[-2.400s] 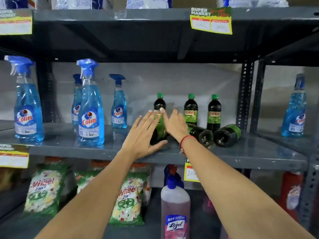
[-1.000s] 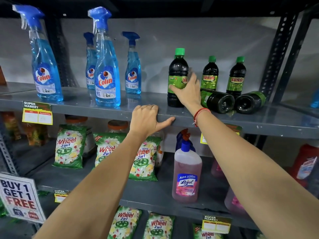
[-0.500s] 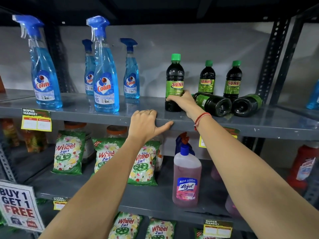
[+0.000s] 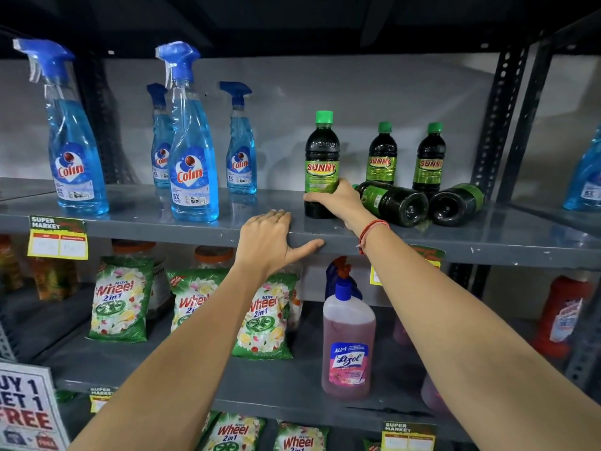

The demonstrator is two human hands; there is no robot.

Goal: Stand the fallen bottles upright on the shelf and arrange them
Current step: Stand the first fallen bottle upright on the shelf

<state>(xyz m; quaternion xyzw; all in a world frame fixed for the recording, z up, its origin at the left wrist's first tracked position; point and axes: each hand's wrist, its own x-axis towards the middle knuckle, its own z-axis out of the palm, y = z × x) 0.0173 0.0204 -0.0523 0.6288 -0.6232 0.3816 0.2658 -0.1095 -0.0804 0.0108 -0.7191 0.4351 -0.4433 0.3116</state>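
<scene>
A dark Sunny bottle (image 4: 321, 157) with a green cap stands upright near the front of the grey shelf (image 4: 487, 242). My right hand (image 4: 341, 203) grips its lower part. Two more Sunny bottles (image 4: 381, 154) (image 4: 430, 157) stand upright at the back. In front of them two bottles lie on their sides, bases toward me: one (image 4: 393, 203) just right of my right hand, the other (image 4: 455, 205) further right. My left hand (image 4: 270, 245) rests on the shelf's front edge, fingers on top and thumb along the lip, holding no bottle.
Several blue Colin spray bottles (image 4: 192, 177) stand on the left half of the same shelf. Below are Wheel detergent packs (image 4: 263, 317) and a pink Lizol bottle (image 4: 347, 349). A black perforated upright (image 4: 494, 125) bounds the shelf on the right, with another blue bottle (image 4: 585, 177) beyond.
The front bottle, lying under my hands at first, now stands upright. My right hand slid down from its label to its lower part. My left hand settled on the shelf edge.
</scene>
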